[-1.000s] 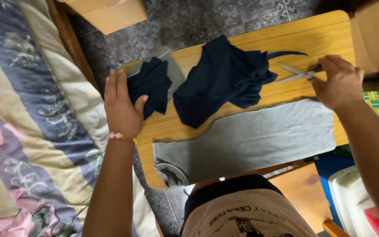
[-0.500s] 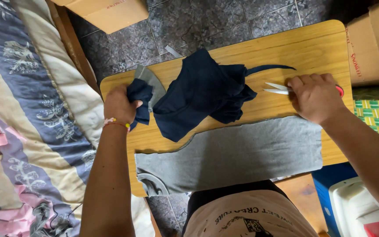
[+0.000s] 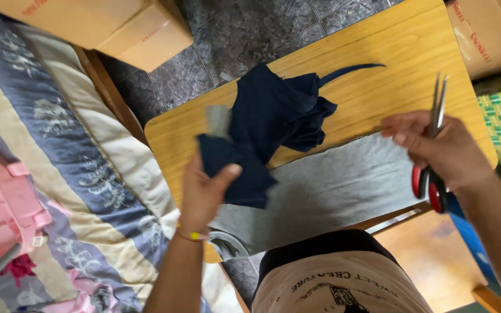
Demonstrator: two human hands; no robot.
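My left hand (image 3: 204, 194) fingers pinch the navy cloth (image 3: 262, 133) taut above the counter (image 3: 378, 52) while my right hand (image 3: 445, 150) fingers grip red-handled scissors (image 3: 433, 139), blades best kept pointing away.

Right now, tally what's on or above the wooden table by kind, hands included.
Dark navy fabric pieces: 2, the bunched navy cloth and the navy scrap
Flat grey fabric sheet: 1
Red-handled metal scissors: 1
Hands: 2, left hand, right hand
Total: 6
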